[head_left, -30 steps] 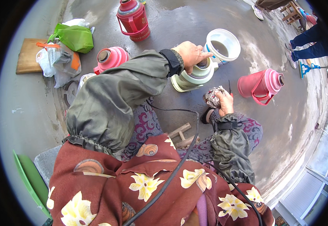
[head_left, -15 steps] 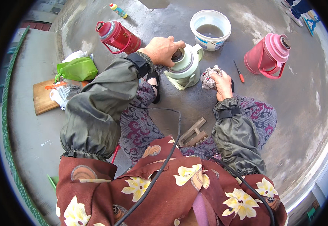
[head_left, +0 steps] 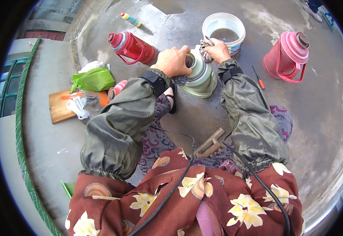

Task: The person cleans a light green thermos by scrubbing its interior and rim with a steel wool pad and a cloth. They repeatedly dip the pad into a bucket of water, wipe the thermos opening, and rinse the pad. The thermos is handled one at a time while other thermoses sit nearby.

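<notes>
A pale green thermos flask (head_left: 203, 80) stands on the wet floor between my feet, its dark neck opening uncovered. My left hand (head_left: 174, 62) grips its upper rim from the left, fingers curled round the edge beside the opening. In my right hand (head_left: 218, 51) is a crumpled, stained cloth (head_left: 206, 45), pressed against the flask's far right side near the top. The flask's handle is mostly hidden behind the cloth and hand. Under my left hand shows a grey, fuzzy clump (head_left: 180, 80); I cannot tell exactly what it is.
A white bucket (head_left: 240, 29) with murky water stands just beyond my right hand. Red (head_left: 142, 49) and pink (head_left: 275, 59) flasks flank me. A screwdriver (head_left: 261, 83) lies at right, a squeeze bottle (head_left: 131, 19) far left. Bags (head_left: 96, 80) and a wooden board (head_left: 59, 106) sit left.
My right hand has moved up and left with the cloth, from beside the flask onto its far side. My left hand keeps its hold on the rim. The view has shifted slightly.
</notes>
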### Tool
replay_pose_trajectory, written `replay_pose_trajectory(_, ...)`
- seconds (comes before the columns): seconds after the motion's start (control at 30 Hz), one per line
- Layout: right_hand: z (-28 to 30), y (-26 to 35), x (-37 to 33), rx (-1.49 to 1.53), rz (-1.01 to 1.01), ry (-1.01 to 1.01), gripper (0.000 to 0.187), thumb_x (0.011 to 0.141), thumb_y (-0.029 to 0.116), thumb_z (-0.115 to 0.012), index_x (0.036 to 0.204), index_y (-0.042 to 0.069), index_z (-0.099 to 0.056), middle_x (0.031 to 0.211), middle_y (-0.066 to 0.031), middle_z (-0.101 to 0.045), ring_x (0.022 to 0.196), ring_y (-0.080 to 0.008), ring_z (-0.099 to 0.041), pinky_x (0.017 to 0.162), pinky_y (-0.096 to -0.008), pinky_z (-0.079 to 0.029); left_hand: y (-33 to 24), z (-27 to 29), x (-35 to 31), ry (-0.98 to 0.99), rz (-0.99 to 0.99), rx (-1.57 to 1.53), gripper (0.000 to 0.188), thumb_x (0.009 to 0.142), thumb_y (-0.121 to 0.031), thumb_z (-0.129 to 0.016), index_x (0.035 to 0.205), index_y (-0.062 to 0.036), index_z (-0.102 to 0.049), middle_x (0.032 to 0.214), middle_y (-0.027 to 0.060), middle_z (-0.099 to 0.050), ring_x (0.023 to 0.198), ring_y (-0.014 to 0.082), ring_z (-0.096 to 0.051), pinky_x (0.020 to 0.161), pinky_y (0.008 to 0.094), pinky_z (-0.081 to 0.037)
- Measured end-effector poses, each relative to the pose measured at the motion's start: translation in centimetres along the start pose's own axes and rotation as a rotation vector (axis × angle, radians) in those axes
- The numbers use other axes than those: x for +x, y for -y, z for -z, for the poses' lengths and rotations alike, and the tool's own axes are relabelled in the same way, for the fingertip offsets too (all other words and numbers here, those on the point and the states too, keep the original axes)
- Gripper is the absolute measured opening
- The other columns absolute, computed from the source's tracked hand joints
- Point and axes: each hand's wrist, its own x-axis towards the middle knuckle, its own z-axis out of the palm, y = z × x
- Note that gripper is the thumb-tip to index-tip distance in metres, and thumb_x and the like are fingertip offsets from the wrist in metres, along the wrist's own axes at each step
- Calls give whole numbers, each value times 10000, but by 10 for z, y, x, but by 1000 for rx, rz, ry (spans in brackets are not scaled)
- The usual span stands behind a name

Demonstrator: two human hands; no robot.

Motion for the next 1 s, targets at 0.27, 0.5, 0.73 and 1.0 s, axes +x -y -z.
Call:
replay_pose_trajectory(0.27,-10,1,-54,-455,85,-88,268,771,191,-606,1030,172,-672,1027,-157,-598,993,-331,-572,846,-437,-468,-8,-7,-5,-13,59,-11,669,608,-407,-709,1189,-132,-522,948,205,-630,841,363,-650,750,420,-532)
replay_pose_trajectory(0.5,-19,-10,-95,-425,152,-130,198,749,147,-626,938,123,-682,915,-131,-578,914,-323,-568,776,-433,-471,4,-12,-7,-52,98,-85,656,606,-385,-710,1176,-115,-529,926,203,-633,845,359,-647,758,418,-529)
replay_pose_trajectory(0.73,-21,12,6,-621,186,109,194,814,191,-577,971,144,-681,999,-132,-620,972,-336,-591,820,-430,-480,3,-16,-6,-87,62,-127,631,613,-346,-704,1168,-95,-543,933,197,-646,855,354,-647,764,415,-527)
replay_pose_trajectory(1.0,-22,-13,-95,-471,206,-163,202,810,178,-598,996,127,-657,933,-147,-603,911,-334,-593,772,-423,-474,8,-18,-5,-101,90,-168,596,602,-360,-727,1099,-73,-567,922,193,-663,877,337,-654,781,407,-524)
